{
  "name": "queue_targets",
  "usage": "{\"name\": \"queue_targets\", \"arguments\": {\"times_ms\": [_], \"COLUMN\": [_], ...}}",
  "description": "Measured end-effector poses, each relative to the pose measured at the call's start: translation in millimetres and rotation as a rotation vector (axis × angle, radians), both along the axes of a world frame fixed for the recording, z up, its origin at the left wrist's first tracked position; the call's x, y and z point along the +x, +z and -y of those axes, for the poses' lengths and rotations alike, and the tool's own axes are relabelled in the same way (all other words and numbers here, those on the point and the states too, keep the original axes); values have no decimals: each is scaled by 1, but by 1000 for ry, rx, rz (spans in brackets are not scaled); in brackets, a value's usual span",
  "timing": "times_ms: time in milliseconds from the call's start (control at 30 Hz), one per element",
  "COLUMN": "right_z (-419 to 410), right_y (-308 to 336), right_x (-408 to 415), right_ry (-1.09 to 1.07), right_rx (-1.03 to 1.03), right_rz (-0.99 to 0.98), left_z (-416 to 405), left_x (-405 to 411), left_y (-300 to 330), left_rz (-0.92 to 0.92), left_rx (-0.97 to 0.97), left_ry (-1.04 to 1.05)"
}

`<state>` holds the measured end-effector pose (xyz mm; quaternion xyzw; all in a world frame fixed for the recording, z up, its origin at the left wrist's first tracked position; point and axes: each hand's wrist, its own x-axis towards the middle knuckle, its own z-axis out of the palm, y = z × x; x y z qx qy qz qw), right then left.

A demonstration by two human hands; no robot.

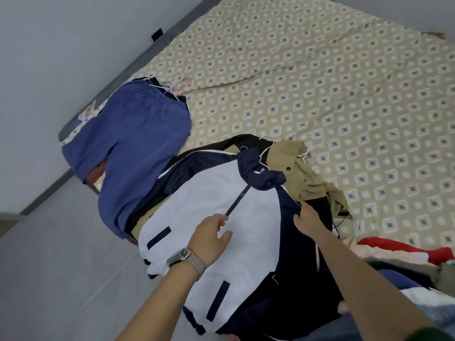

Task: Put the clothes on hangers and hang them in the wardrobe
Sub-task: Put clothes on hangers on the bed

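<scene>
We rest our left hand [211,238] flat and pinch with our right hand [306,217] the white-and-navy jacket [221,193], hangered on the bed [320,82]; the wardrobe stage remains.

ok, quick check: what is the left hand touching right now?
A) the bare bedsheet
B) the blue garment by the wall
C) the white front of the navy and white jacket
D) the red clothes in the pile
C: the left hand rests on the white front panel of the navy and white jacket, next to its zipper line, well clear of the blue garment.
</scene>
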<state>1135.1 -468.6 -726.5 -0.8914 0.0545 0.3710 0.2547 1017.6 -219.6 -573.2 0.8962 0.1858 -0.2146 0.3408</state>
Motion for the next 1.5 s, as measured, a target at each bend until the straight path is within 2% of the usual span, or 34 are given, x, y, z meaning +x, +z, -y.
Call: {"name": "queue_targets", "arguments": {"times_ms": [167, 367, 667, 767, 933, 1133, 1233, 1500], "right_z": [-8, -39, -73, -78, -78, -73, -77, -94], "right_y": [-19, -9, 69, 99, 140, 188, 213, 292], "right_x": [14, 1, -23, -40, -78, -135, -164, -231], "right_ry": [-37, -190, -534, -505, -468, -410, -323, -140], "right_rx": [-35, 122, 250, 266, 337, 451, 462, 469], "right_rz": [-40, -141, 157, 223, 211, 234, 247, 386], "left_z": [-6, -9, -9, -5, -10, -49, -68, -118], "left_x": [-7, -23, -56, -69, -84, -107, -114, -139], "left_y": [-14, -24, -11, -2, 20, 57, 80, 145], "left_rz": [-36, -82, -1, 30, 117, 275, 348, 614], "left_rx": [5, 4, -31, -76, -101, 88, 123, 49], "left_ry": [28, 68, 128, 172, 222, 58, 88, 231]}}
